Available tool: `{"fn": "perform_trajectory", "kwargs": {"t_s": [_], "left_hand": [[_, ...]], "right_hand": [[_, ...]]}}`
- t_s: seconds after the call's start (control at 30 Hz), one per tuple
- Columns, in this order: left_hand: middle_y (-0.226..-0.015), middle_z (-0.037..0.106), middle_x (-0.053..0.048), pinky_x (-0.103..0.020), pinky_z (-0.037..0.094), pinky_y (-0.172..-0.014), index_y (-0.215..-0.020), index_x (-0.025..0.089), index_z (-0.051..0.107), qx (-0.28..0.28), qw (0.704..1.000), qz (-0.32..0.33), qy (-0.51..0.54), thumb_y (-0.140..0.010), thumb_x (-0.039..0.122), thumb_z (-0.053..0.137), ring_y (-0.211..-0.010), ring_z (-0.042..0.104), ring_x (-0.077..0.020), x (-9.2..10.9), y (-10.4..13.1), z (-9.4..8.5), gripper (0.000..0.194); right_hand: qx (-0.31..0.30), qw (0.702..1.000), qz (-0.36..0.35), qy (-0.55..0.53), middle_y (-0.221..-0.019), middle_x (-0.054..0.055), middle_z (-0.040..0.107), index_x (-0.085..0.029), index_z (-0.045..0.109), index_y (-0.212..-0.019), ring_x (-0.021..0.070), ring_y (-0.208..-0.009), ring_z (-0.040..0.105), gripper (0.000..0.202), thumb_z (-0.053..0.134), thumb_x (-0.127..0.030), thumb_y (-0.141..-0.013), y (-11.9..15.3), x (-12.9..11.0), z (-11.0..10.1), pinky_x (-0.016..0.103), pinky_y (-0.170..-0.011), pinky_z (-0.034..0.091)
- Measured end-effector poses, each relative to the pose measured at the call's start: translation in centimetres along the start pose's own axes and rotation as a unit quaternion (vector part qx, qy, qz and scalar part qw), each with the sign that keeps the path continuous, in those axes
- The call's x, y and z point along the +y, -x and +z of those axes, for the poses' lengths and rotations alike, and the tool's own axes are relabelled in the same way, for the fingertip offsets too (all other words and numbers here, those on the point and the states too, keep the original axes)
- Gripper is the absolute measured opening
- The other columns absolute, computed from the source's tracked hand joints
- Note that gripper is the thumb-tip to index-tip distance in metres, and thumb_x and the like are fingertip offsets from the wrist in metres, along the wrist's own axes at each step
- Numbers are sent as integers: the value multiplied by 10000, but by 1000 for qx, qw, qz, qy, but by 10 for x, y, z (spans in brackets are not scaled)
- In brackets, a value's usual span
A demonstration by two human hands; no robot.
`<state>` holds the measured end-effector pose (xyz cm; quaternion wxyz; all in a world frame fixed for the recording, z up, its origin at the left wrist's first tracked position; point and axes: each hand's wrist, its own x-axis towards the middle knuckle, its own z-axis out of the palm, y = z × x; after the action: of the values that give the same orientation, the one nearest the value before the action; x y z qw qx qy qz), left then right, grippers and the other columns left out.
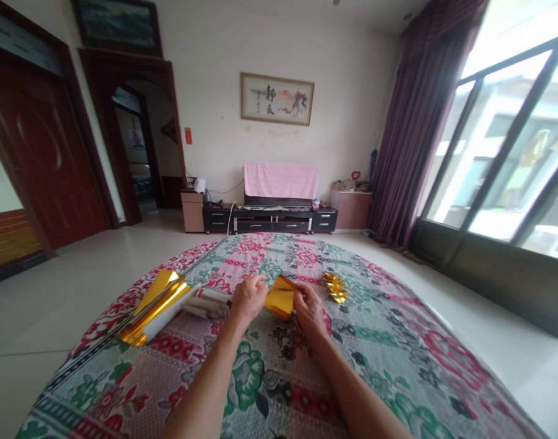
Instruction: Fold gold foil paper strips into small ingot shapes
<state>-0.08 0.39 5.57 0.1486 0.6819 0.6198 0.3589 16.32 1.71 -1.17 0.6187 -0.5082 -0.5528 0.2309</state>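
In my right hand [310,306] is a piece of gold foil paper [280,297], pinched at its right edge between thumb and fingers. The paper looks folded and is held above the cloth-covered table. Just left of it is my left hand [250,297], with fingers curled together; whether anything is in them is hidden. Right of my right hand lies a small group of folded gold foil pieces [335,287]. A stack of gold foil sheets [157,308], partly curled over, rests at the left, with white paper rolls [208,303] beside it.
A patterned floral tablecloth [374,366] covers the round table. Beyond it, a low black TV cabinet [285,222] stands against the wall, with a pink cloth [281,178] draped above it. A purple curtain [409,122] and windows are on the right, doors on the left.
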Motion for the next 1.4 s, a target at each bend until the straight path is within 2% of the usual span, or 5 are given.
{"fn": "perform_trajectory", "kwargs": {"t_s": [0.2,0.43,0.97,1.1,1.4], "left_hand": [[-937,684,-106,-296,440,-773,-1112,167,605,-24,998,-4,-50,-709,332,571,-893,620,-233,4,3,23,437],[-607,646,-28,-204,381,-428,-1134,90,567,-106,968,-157,163,-671,271,598,-389,525,-104,-12,3,34,498],[-830,696,-83,-131,313,-343,-898,129,605,-230,896,-201,324,-703,346,598,-599,663,-155,-12,11,36,292],[-864,696,-70,-150,369,-404,-896,147,608,-224,886,-189,359,-688,413,609,-679,668,-166,-11,10,37,337],[-849,698,-44,-223,450,-549,-934,158,658,-117,943,-58,308,-711,449,550,-773,637,-188,-14,4,39,383]], "right_hand": [[-1,1000,-8,-29,-789,41,653,-145,617,-908,163,-683,575,278,483,-297,-718,4,1,-8,261,-632,464],[-24,995,28,-96,-776,31,655,-156,622,-887,157,-673,584,249,523,-291,-704,4,-1,-4,259,-625,475],[-12,979,64,-191,-800,35,665,-168,607,-876,148,-676,599,269,601,-357,-685,1,-4,-1,247,-607,486],[-35,977,68,-198,-766,19,667,-171,603,-903,148,-661,604,289,593,-378,-703,1,-4,0,244,-601,486],[-70,986,46,-143,-785,30,679,-178,650,-862,172,-687,616,298,551,-431,-740,4,-17,-4,268,-624,511]]}}
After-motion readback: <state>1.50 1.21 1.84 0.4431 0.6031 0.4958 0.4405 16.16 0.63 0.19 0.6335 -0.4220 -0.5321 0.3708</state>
